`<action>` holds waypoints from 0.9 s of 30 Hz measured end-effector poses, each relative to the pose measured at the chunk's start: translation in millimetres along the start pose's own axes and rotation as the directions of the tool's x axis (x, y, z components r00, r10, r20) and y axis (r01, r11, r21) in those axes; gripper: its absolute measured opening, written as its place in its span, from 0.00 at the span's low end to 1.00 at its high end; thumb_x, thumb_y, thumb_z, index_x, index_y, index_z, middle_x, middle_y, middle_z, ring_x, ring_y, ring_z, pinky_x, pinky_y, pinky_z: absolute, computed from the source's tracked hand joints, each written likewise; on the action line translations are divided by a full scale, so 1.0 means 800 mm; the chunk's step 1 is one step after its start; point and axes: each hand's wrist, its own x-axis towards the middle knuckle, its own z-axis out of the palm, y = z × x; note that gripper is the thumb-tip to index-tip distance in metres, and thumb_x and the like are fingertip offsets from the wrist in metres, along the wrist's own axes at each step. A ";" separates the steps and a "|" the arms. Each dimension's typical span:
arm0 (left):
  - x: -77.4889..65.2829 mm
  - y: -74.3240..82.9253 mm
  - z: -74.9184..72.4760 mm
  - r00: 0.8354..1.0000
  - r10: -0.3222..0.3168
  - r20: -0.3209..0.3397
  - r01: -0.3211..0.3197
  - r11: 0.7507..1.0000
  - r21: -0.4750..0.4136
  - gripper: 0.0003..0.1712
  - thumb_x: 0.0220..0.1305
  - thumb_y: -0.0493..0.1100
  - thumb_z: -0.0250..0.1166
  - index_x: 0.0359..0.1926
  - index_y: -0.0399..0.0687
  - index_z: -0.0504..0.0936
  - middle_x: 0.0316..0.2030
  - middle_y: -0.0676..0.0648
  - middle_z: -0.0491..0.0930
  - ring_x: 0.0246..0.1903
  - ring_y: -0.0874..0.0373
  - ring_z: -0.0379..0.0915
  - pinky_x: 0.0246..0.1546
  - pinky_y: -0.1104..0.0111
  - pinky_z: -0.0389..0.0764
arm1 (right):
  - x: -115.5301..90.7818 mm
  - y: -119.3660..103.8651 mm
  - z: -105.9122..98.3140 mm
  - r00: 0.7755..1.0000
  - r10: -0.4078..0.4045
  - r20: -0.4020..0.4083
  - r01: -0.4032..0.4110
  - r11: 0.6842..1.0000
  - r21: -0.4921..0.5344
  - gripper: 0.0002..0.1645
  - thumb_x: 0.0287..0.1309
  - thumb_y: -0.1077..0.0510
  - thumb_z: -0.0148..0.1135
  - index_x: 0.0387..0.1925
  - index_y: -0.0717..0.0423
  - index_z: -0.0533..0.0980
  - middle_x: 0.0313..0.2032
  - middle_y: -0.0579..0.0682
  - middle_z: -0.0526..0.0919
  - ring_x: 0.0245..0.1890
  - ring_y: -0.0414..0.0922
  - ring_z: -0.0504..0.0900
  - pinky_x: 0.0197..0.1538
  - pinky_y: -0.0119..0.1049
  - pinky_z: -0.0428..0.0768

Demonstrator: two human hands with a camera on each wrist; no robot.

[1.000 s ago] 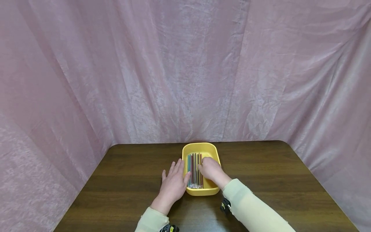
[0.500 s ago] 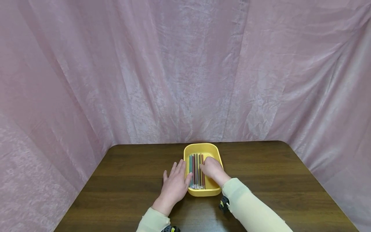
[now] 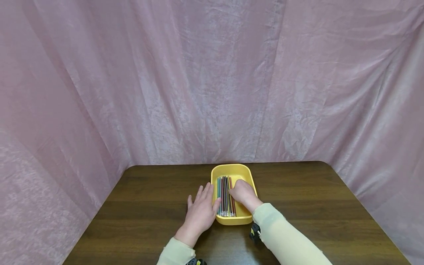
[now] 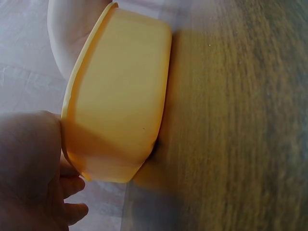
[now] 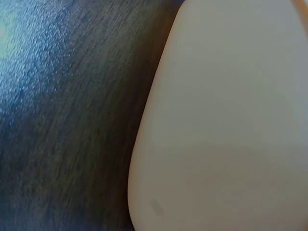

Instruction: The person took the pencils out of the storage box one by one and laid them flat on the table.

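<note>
A yellow plastic tray [image 3: 233, 221] stands on the table, with a row of thin pencils [image 3: 223, 198] lying side by side in it. My left hand [image 3: 200, 213] rests along the tray's left rim, fingers straight and thumb over the edge. My right hand [image 3: 243, 191] reaches over the right rim, its fingers curled, and pinches a reddish pencil [image 3: 234, 208] at the row's right side; the fingertips are mostly hidden. The left wrist view shows the tray's outer wall [image 4: 120, 91] beside my left hand. A pale tray wall fills much of the right wrist view.
The dark wooden table [image 3: 159, 206] reaches back to a pink curtain [image 3: 212, 81]. The tray stands near the table's far edge. A dark wrist device [image 3: 255, 232] sits under the right sleeve.
The tray has shifted slightly to the right, and my left hand has moved with it. The rightmost pencils now lie more slanted. My right hand stays at the row.
</note>
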 end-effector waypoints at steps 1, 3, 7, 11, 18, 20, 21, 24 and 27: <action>0.000 0.000 0.000 1.000 -0.002 0.003 0.002 1.000 -0.002 0.39 0.88 0.58 0.54 0.86 0.41 0.62 0.85 0.41 0.60 0.84 0.36 0.52 0.76 0.26 0.51 | 0.000 0.000 0.000 1.000 0.000 0.001 0.000 1.000 -0.006 0.16 0.62 0.54 0.73 0.22 0.52 0.78 0.24 0.49 0.77 0.24 0.47 0.75 0.32 0.43 0.77; 0.000 0.001 0.000 1.000 -0.006 0.008 0.006 1.000 -0.005 0.39 0.88 0.59 0.53 0.86 0.41 0.62 0.85 0.41 0.59 0.84 0.36 0.51 0.76 0.26 0.50 | -0.003 -0.003 -0.002 1.000 0.003 0.004 -0.003 1.000 -0.013 0.15 0.62 0.55 0.73 0.23 0.54 0.78 0.24 0.50 0.77 0.24 0.48 0.76 0.33 0.44 0.78; -0.001 0.002 -0.001 1.000 -0.003 0.009 0.004 1.000 -0.009 0.39 0.88 0.59 0.54 0.86 0.41 0.62 0.85 0.40 0.59 0.84 0.36 0.51 0.76 0.25 0.50 | -0.006 -0.006 -0.006 1.000 -0.010 0.009 0.010 1.000 -0.021 0.16 0.63 0.57 0.71 0.22 0.55 0.77 0.23 0.51 0.77 0.22 0.48 0.75 0.30 0.42 0.77; 0.000 0.003 -0.002 1.000 -0.007 0.011 0.007 1.000 -0.008 0.40 0.88 0.59 0.53 0.87 0.42 0.62 0.85 0.41 0.59 0.85 0.37 0.51 0.77 0.26 0.49 | -0.019 -0.020 -0.021 0.999 0.000 0.036 -0.001 1.000 0.009 0.21 0.66 0.59 0.71 0.18 0.55 0.74 0.18 0.50 0.75 0.17 0.46 0.73 0.25 0.37 0.72; 0.001 0.002 -0.001 1.000 0.001 0.005 -0.001 1.000 0.002 0.40 0.88 0.60 0.53 0.86 0.42 0.63 0.85 0.41 0.60 0.84 0.37 0.52 0.76 0.26 0.50 | -0.023 -0.026 -0.028 0.996 0.027 0.085 -0.031 0.999 0.044 0.22 0.66 0.60 0.69 0.16 0.55 0.74 0.13 0.47 0.73 0.12 0.42 0.70 0.21 0.33 0.67; 0.001 0.001 0.000 1.000 -0.001 0.007 0.001 1.000 0.004 0.40 0.88 0.61 0.53 0.86 0.42 0.63 0.85 0.41 0.60 0.84 0.37 0.51 0.77 0.26 0.50 | -0.009 -0.012 -0.014 0.996 0.018 0.082 -0.022 0.999 0.047 0.20 0.64 0.58 0.70 0.17 0.54 0.75 0.14 0.47 0.74 0.12 0.43 0.71 0.21 0.34 0.69; 0.001 0.001 0.000 1.000 0.000 0.006 0.000 1.000 0.004 0.40 0.88 0.61 0.53 0.86 0.42 0.63 0.85 0.41 0.60 0.84 0.37 0.51 0.76 0.26 0.50 | -0.002 -0.007 -0.009 0.996 0.021 0.087 -0.025 0.999 0.048 0.20 0.64 0.57 0.70 0.17 0.53 0.75 0.14 0.47 0.75 0.12 0.43 0.72 0.21 0.35 0.70; 0.000 0.001 0.001 1.000 -0.002 0.007 0.002 1.000 0.001 0.40 0.88 0.61 0.53 0.86 0.42 0.63 0.85 0.41 0.59 0.84 0.37 0.51 0.76 0.26 0.50 | 0.013 0.008 0.005 0.995 0.024 0.094 -0.029 0.999 0.044 0.20 0.65 0.54 0.71 0.18 0.53 0.77 0.13 0.46 0.76 0.12 0.43 0.74 0.20 0.36 0.71; 0.001 0.001 0.000 1.000 -0.003 0.010 0.003 1.000 -0.003 0.40 0.88 0.61 0.53 0.86 0.42 0.62 0.85 0.41 0.59 0.84 0.36 0.51 0.76 0.26 0.49 | 0.023 0.016 0.012 0.993 0.037 0.111 -0.042 0.998 0.045 0.21 0.66 0.51 0.72 0.18 0.52 0.78 0.13 0.46 0.77 0.11 0.43 0.75 0.19 0.36 0.71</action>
